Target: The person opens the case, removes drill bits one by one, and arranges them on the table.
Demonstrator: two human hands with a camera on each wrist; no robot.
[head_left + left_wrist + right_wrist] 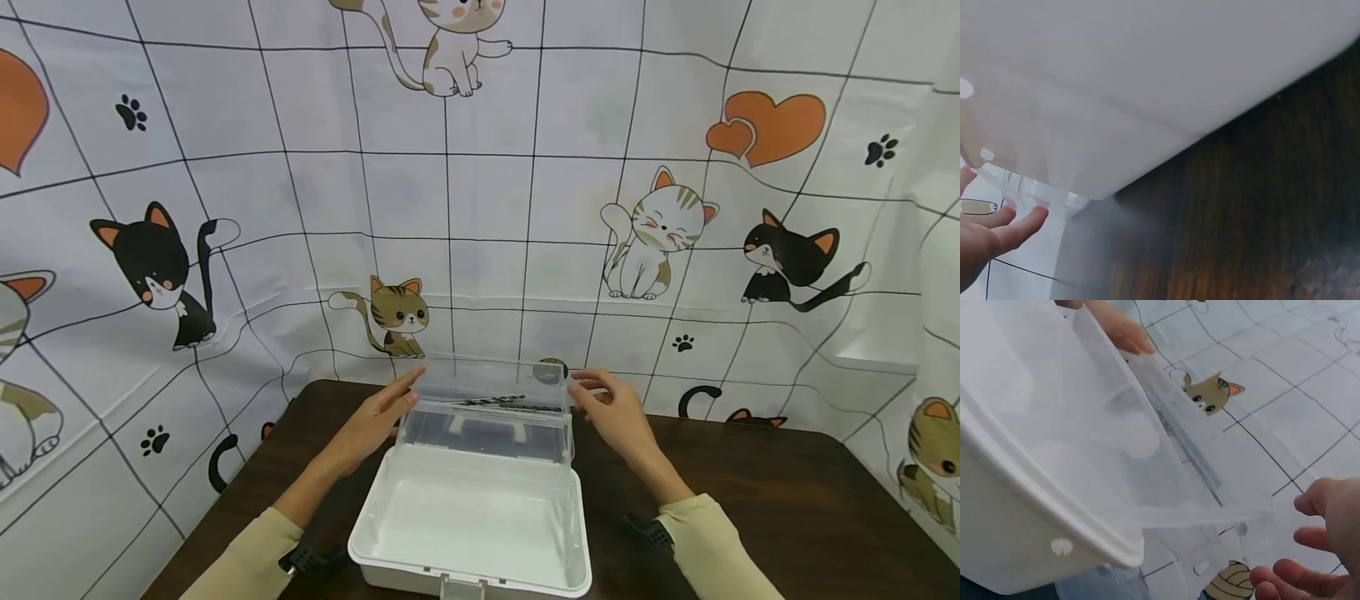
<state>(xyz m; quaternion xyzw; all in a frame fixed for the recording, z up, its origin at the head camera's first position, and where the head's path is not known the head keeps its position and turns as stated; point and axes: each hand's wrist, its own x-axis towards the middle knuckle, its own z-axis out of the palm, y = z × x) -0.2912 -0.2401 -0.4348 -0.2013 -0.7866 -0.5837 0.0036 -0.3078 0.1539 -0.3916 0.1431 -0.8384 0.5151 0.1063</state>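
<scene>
A white plastic box (480, 508) stands on the table with its inside bare and its clear latch at the front. Behind it rises a clear plastic lid (465, 427), with a clear compartment (480, 377) at the top holding thin, dark, spiral-striped sticks (491, 401). My left hand (378, 417) is at the compartment's left end, its fingers extended by the edge. At the right end is my right hand (611, 408), its fingers loosely bent. In the right wrist view this hand (1329, 547) appears beside the clear plastic, with nothing in its fingers.
The dark wooden table (720, 492) extends to both sides of the box. A white curtain (487, 200) with grid lines and printed cats hangs close behind the table's back edge. Dark bands (315, 558) sit on the wrists.
</scene>
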